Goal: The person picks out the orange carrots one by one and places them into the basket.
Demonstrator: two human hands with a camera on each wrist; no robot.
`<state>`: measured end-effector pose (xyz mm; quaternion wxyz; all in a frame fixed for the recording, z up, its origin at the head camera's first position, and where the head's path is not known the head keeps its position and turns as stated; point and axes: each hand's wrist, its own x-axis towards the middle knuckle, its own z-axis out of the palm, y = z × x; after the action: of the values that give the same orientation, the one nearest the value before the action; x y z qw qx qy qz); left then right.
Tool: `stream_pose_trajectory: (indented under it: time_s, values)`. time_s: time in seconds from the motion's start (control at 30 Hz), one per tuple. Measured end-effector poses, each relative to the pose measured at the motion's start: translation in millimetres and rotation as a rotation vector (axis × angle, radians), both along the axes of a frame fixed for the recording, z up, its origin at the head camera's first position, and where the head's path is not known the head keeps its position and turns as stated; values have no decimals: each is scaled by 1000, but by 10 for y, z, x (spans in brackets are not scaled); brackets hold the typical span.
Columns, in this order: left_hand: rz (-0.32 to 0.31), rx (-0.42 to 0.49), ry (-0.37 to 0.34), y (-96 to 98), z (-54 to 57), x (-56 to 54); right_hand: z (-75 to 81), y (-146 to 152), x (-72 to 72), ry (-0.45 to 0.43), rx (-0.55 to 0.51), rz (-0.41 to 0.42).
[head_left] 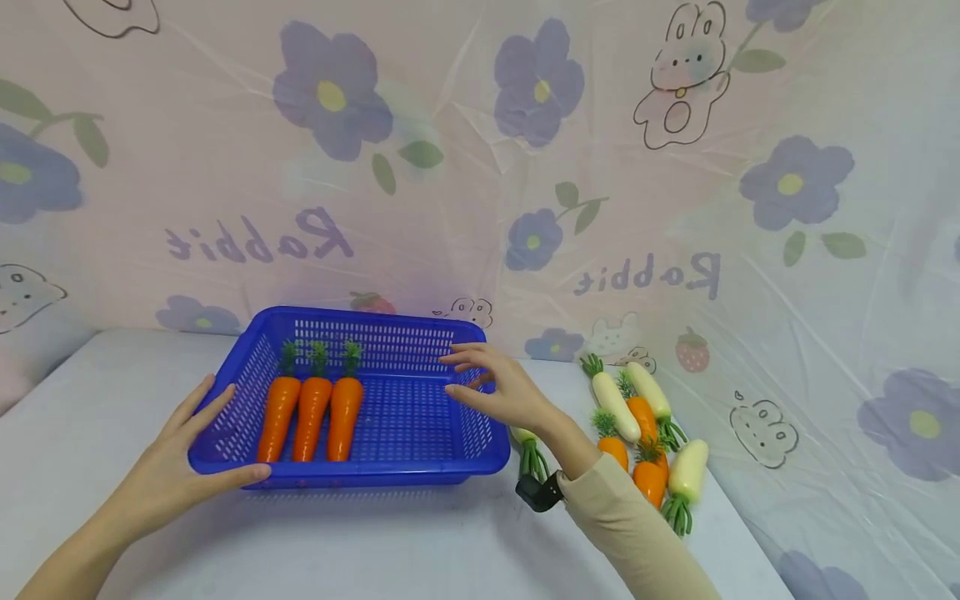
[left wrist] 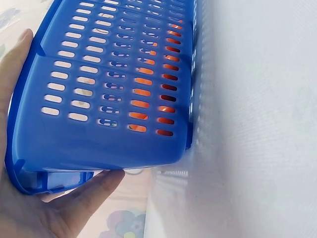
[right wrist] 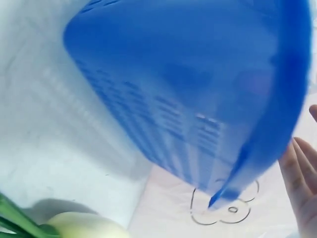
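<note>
A blue plastic basket point(head_left: 405, 468) stands on the white table, with three orange toy carrots point(head_left: 345, 419) side by side in its left half, green tops toward the back. My left hand point(head_left: 161, 471) holds its front left corner, thumb along the front rim and fingers on the left side. From the left wrist view, a fingertip presses the perforated wall point(left wrist: 99, 144). Over the basket's right rim is my right hand point(head_left: 501, 390), fingers spread, slightly bent and holding nothing. In the right wrist view its fingers point(right wrist: 297, 173) appear right at the blurred rim point(right wrist: 292, 74).
To the right lies a loose group of toy vegetables: several white radishes point(head_left: 687, 471) and carrots point(head_left: 649, 482). Another radish point(head_left: 531, 458) lies close to the basket's right side, partly behind my right wrist. A printed curtain point(head_left: 450, 167) hangs behind the table.
</note>
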<state>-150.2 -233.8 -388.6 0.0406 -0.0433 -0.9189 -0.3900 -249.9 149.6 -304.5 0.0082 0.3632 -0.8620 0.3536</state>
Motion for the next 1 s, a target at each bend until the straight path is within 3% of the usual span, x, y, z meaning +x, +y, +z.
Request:
stream_pose_trajectory:
  time_s: [0.6,1.0]
  values:
    - [0,-13,-10,-25,12,-5,-231,403,8,149,-58,-262]
    - [-4,-4,-8,-29,-15,-15,-492,690,73,137,-106,-479]
